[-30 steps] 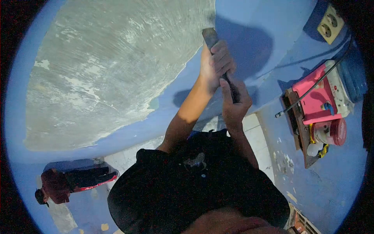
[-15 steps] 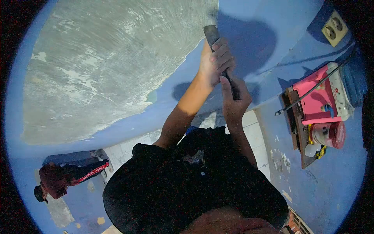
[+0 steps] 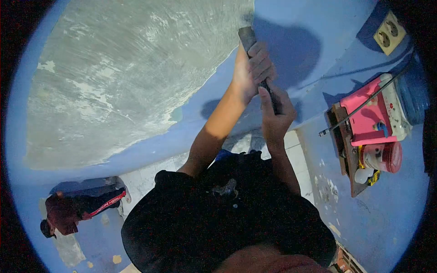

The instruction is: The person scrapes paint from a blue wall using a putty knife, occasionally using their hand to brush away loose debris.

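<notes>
My left hand (image 3: 255, 70) is wrapped around a long, dark-handled tool that looks like a scraper (image 3: 248, 37). My right hand (image 3: 278, 108) closes around the lower end of the same handle, just below and to the right of the left one. The tool's upper end is at the boundary between a bare grey plaster patch (image 3: 132, 77) and the blue painted wall (image 3: 291, 54). Its blade is hard to make out against the grey. Paint along the patch's edge looks ragged and whitish.
To the right, a wall shelf (image 3: 346, 150) carries a pink container (image 3: 366, 111) and a red-lidded jar (image 3: 382, 157). A cable (image 3: 364, 102) hangs across it, below a double socket (image 3: 389, 32). At lower left stands another person (image 3: 68, 214) by a wall. White tiles (image 3: 145, 177) cover the floor.
Both hands keep their hold on the scraper, with its upper end a few pixels higher in the picture. The view has shifted slightly, and the other person's posture looks nearly the same.
</notes>
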